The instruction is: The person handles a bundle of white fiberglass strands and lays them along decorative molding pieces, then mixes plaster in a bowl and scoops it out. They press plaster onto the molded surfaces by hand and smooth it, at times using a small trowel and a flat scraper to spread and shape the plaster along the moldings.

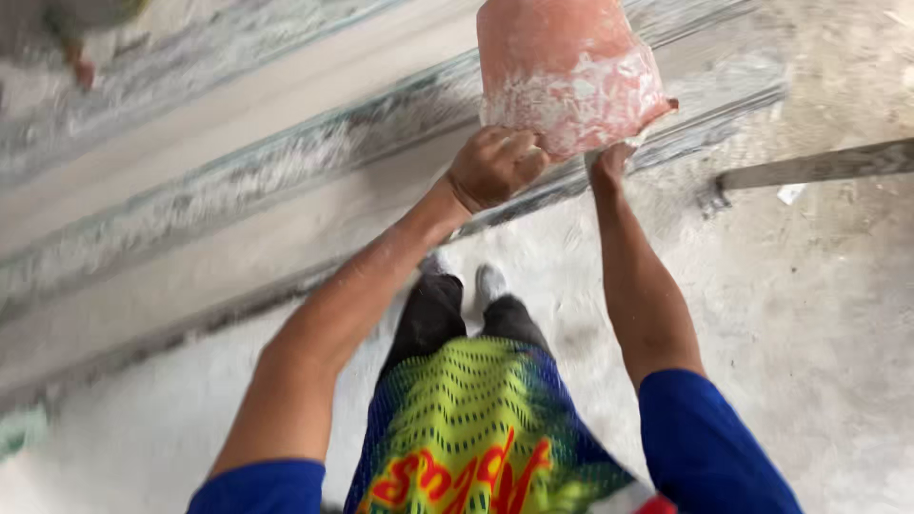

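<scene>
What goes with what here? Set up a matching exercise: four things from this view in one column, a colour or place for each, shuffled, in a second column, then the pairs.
Things
1. bucket
2. left hand
3. right hand
4. sleeves

Descriptions
A. blue
B. reddish, smeared with white
C. gripping the bucket's lower edge, knuckles to the camera
D. under the bucket's rim on the far side, mostly hidden

Pairs: 1-B, 2-C, 3-D, 4-A

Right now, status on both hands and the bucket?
Left hand gripping the red bucket at its lower edge. Right hand under its other side, fingers mostly hidden. Bucket raised, crusted with white plaster. Nothing between hands and bucket.
</scene>
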